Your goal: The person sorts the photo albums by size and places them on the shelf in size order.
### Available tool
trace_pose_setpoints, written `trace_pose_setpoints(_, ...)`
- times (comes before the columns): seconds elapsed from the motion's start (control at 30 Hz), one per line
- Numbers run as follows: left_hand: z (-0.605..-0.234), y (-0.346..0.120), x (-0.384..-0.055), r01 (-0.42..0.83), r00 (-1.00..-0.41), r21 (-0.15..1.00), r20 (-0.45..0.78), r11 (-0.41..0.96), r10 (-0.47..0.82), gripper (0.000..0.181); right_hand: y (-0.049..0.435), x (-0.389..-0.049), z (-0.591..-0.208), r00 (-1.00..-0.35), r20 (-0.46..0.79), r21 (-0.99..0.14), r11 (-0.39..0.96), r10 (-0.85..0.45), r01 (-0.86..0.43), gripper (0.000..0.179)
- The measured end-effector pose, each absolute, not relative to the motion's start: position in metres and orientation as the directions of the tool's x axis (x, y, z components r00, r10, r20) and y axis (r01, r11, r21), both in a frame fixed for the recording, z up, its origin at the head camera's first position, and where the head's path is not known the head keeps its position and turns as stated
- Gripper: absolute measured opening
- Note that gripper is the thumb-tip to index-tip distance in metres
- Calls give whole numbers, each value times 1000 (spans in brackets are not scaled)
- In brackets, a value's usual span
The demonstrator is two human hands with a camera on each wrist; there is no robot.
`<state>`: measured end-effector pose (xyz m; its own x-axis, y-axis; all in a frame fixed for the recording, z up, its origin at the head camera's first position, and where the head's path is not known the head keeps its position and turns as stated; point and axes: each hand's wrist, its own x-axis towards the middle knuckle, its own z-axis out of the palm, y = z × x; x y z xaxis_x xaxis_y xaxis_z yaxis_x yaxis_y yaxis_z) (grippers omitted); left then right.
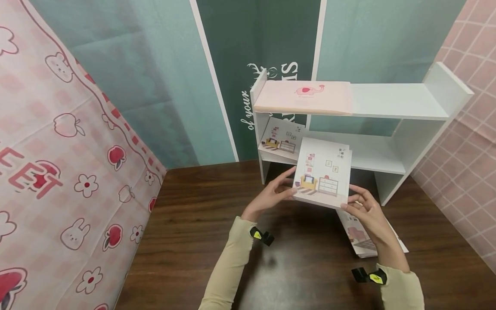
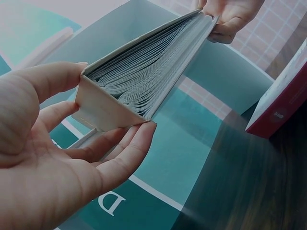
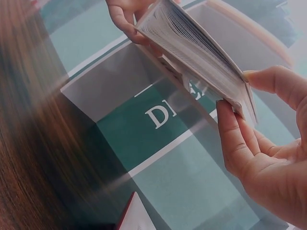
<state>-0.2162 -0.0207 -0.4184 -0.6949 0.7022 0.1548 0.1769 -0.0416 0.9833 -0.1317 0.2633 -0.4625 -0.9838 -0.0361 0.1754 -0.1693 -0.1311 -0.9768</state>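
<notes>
A white photo album [image 1: 321,168] with a printed yellow armchair and chest of drawers hangs tilted in front of the shelf. My left hand [image 1: 271,194] grips its left edge, thumb on the cover. On the opposite edge, my right hand [image 1: 366,211] pinches the lower corner. Wavy page edges [image 2: 144,72] show between the covers in the left wrist view. A matching album [image 1: 284,137] leans inside the shelf's middle level at the left. Partly hidden under my right hand, another album [image 1: 358,234] with a pink picture rests on the table.
The white two-level shelf [image 1: 399,99] stands at the back of the dark wooden table [image 1: 186,241]. A pink elephant-print album [image 1: 302,97] lies on its top board. Printed cloth [image 1: 85,150] borders the left, and pink tile-patterned cloth [image 1: 461,172] borders the right.
</notes>
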Motion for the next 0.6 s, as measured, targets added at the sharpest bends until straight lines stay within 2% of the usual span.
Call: trace_pose_setpoints(0.6,-422,-17,-220,171,-701,985,148,-38,698,65,265,-133,-467,-985,171,-977,-133,-25,-166,54)
